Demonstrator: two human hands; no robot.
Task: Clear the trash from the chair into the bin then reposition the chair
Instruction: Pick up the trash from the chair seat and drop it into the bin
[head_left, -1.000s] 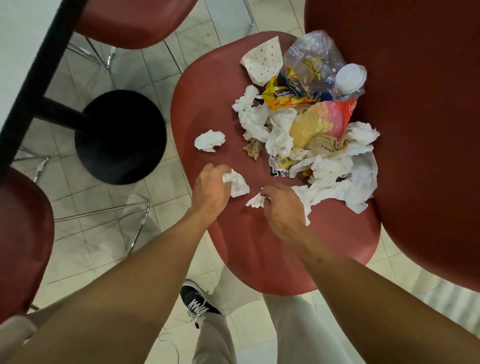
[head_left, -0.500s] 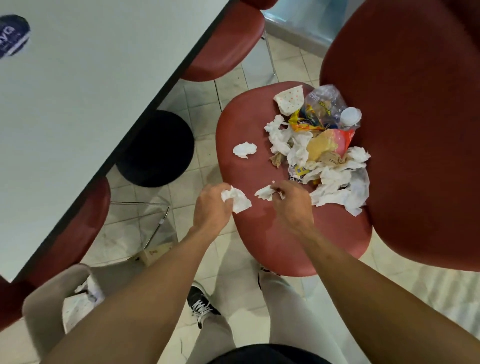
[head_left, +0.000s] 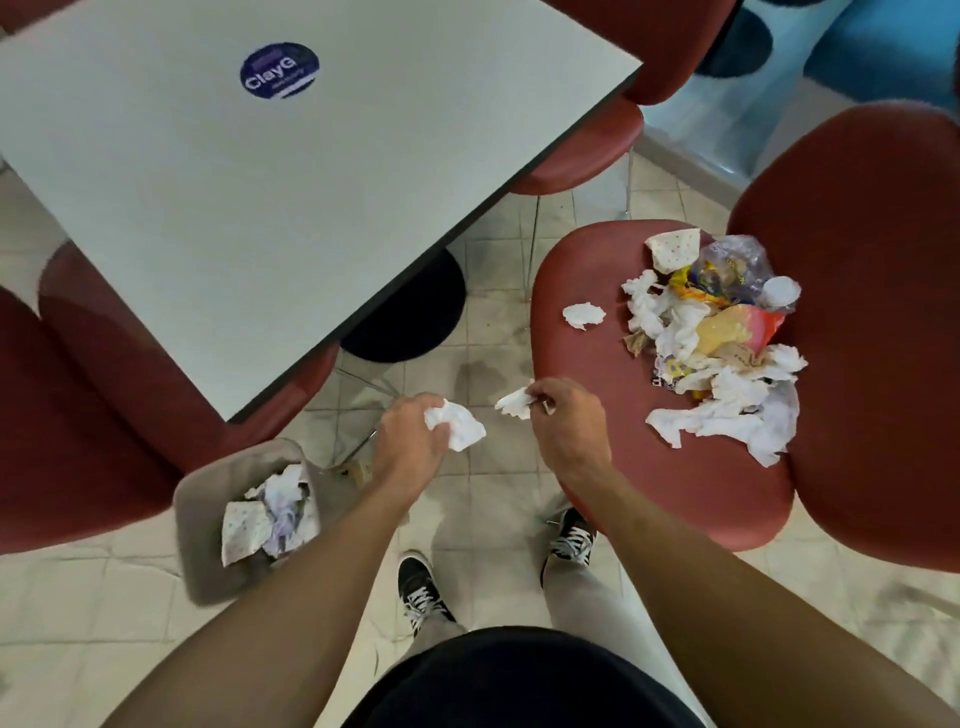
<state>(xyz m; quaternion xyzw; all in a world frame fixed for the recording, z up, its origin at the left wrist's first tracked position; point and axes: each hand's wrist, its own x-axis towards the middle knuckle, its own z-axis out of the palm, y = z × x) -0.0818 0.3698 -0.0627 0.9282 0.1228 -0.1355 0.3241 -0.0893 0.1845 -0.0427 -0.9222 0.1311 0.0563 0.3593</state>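
A red chair (head_left: 597, 483) stands at the right with a heap of trash (head_left: 717, 338) on its seat: crumpled tissues, snack wrappers, a clear plastic bag and a paper cup. One loose tissue ball (head_left: 583, 315) lies apart on the seat. My left hand (head_left: 410, 447) grips a crumpled white tissue (head_left: 457, 423) over the floor, left of the chair. My right hand (head_left: 566, 426) pinches a smaller tissue scrap (head_left: 514, 402) at the seat's left edge. A grey bin (head_left: 208, 519) stands on the floor at lower left, holding several papers.
A white table (head_left: 260, 208) with a round blue sticker (head_left: 279, 70) fills the upper left, on a black round base (head_left: 415, 312). More red chairs (head_left: 587, 140) surround it. My feet in black sneakers (head_left: 421, 587) stand on the tiled floor between bin and chair.
Both hands lifted off the seat with their tissues and moved left, away from the heap. My view pulled back and the bin came into sight at lower left.
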